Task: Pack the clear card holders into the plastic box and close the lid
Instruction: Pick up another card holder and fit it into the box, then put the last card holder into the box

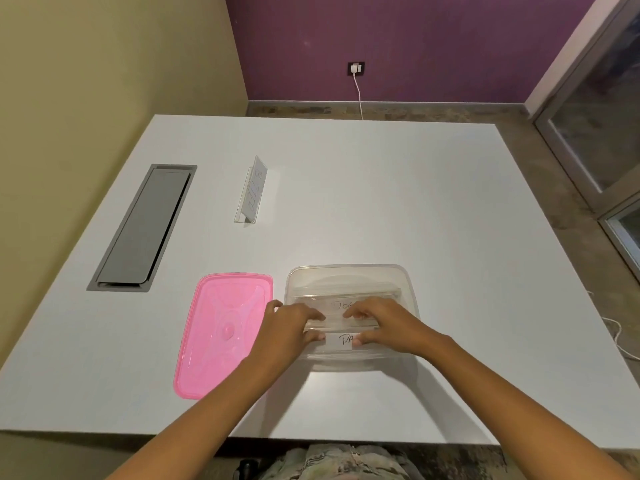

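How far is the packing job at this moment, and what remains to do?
Done: at least one card holder lies in the box. In hand: the left hand and right hand together set another holder into it. Left: one holder stands on the table, and the pink lid lies beside the box, not yet on.

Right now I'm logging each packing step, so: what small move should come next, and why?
Probably let go and reach for the last card holder. Both the left hand and right hand are settling a holder into the clear plastic box, while one holder stands alone farther back on the white table. The pink lid lies beside the box, not yet on.
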The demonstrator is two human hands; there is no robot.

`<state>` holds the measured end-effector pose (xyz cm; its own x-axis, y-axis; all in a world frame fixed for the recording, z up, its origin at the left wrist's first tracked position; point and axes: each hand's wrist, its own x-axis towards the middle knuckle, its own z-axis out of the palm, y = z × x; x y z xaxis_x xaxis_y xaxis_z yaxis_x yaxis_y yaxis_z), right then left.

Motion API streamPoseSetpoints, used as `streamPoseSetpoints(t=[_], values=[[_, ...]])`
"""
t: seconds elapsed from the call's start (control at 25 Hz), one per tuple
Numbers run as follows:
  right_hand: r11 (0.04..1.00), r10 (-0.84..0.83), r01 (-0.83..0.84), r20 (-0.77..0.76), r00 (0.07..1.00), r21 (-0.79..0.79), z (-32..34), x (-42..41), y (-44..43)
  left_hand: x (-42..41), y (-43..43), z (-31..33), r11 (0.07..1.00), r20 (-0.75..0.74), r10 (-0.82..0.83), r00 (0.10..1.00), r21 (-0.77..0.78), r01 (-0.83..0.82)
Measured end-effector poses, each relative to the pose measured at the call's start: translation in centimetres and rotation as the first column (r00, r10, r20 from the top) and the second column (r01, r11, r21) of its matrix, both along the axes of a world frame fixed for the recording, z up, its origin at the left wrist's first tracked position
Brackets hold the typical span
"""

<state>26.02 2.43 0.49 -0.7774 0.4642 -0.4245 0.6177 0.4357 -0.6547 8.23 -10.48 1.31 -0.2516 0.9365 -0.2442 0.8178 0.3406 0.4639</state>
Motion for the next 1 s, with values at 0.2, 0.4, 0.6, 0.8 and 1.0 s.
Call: streamPoseSetpoints(t=[0.2,0.4,0.6,0.8,1.0], values=[[0.999,-0.024,0.022,0.062,0.998,0.037,-1.8,-0.1,-0.9,0.6,0.3,-1.9,0.997,-0.186,-0.075,0.98,-0.002,0.076],[0.989,-0.059,0.045,0.101,0.993,0.139,-2.1,-0.5,-1.2,0.8,0.6,-2.8,0.998,-0.21,-0.06,0.976,0.0,0.061],[0.985,-0.04,0.025,0.087,0.995,0.168,-1.5,-0.6,-1.3,0.9,0.8,-2.7,0.998,-0.188,-0.06,0.98,-0.002,0.061],[0.948,-0.147,0.184,-0.154,0.977,0.26,0.4,-0.7,-0.1,0.0,0.3,-2.3,0.956,-0.253,0.061,0.966,0.294,0.017],[0.867,-0.232,0.347,-0.326,0.916,0.357,0.5,-1.8,1.7,-4.7,3.1,-1.9,0.876,-0.195,0.318,0.928,0.434,-0.209]])
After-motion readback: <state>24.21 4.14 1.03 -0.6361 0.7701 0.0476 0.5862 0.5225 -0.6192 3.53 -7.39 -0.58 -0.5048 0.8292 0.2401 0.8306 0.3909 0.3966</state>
